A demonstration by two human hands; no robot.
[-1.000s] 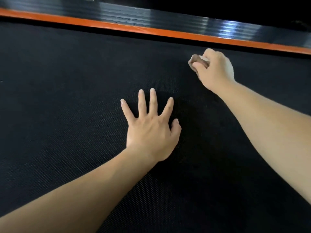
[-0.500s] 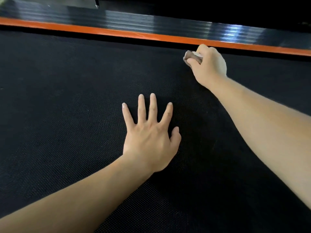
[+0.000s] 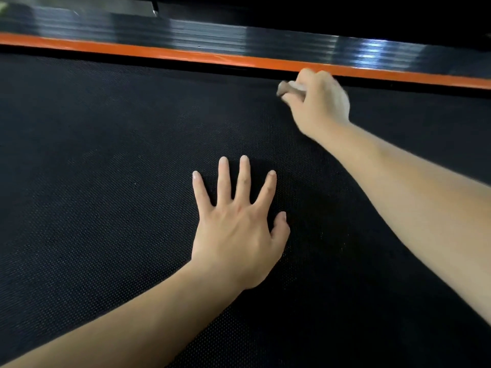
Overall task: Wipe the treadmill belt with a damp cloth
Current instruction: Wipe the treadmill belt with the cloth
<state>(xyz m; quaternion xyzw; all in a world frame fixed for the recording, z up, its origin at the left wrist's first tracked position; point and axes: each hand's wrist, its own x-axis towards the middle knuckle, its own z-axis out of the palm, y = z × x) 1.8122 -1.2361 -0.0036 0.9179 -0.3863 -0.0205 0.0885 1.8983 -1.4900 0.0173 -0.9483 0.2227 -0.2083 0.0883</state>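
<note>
the cloth (image 3: 289,88) is held bunched in the right hand (image 3: 322,102), whose fingers (image 3: 300,99) are curled tight around it so that only a small brownish-white wad shows past them on the thumb side. it is pressed to the far edge of the belt (image 3: 106,181), just beside the orange stripe (image 3: 186,55) that borders the glossy side rail (image 3: 212,38). the right hand is blurred, so the exact contact cannot be told.

the left hand (image 3: 236,235) is laid flat on the belt, its fingers (image 3: 223,179) straight and spread, nothing held; it appears to be used as a brace. it lies nearer the body and to the left of the cloth, well apart from it.

the belt's long axis is seen to run across the view, parallel to the stripe. almost all of the dark textured belt therefore lies on the near side of the cloth and along to either side. a stroke back toward the body is judged to pass to the right of the braced hand; a stroke leftward along the stripe would pass beyond its fingertips.
</note>
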